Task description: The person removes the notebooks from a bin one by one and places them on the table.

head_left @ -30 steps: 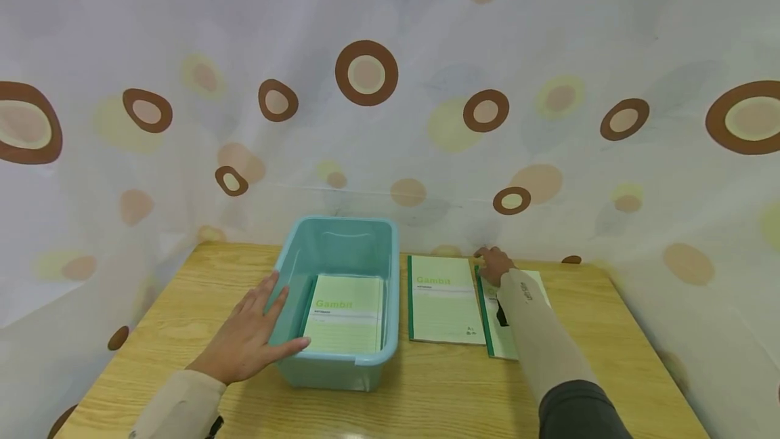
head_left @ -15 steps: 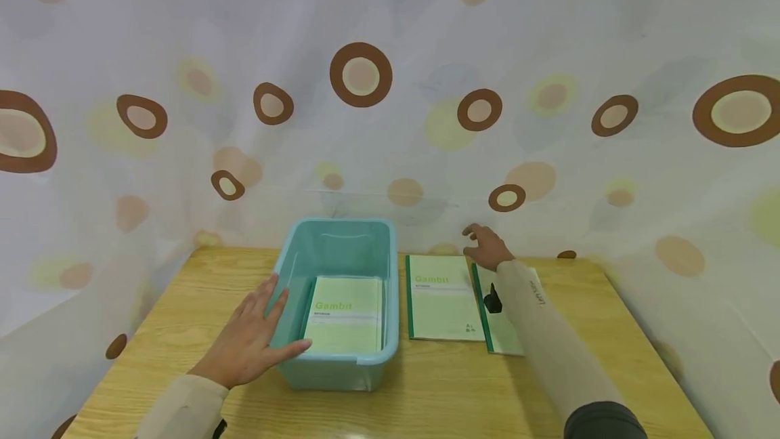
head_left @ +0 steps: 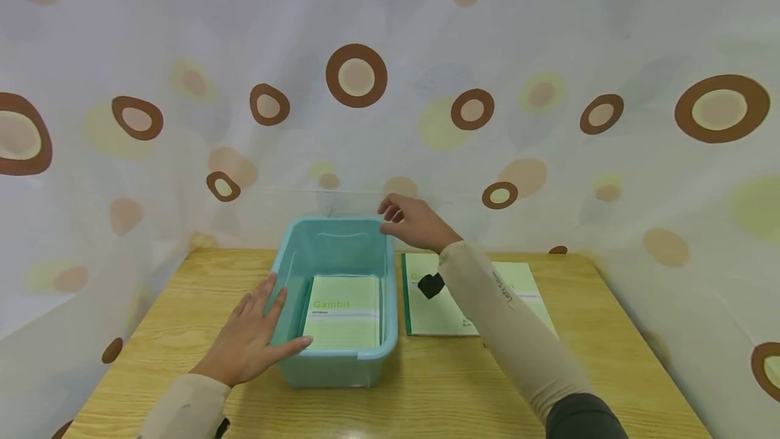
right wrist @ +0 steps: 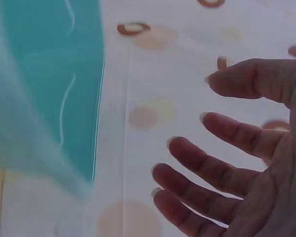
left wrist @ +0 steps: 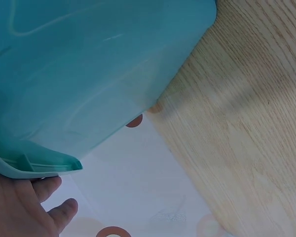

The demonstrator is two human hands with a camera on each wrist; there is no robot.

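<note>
My left hand [head_left: 246, 337], spread, touches the blue bin [head_left: 329, 372] at its rim, probably steadying it; my right hand [head_left: 420, 223] hovers, fingers parted, empty.

We had soft, even light in the head view, with a small glare on the desk [head_left: 451, 388] at the bottom edge. From the right wrist, the tub [right wrist: 24, 123] blurred nearby and our right hand [right wrist: 271, 192] looked shaded.
</note>
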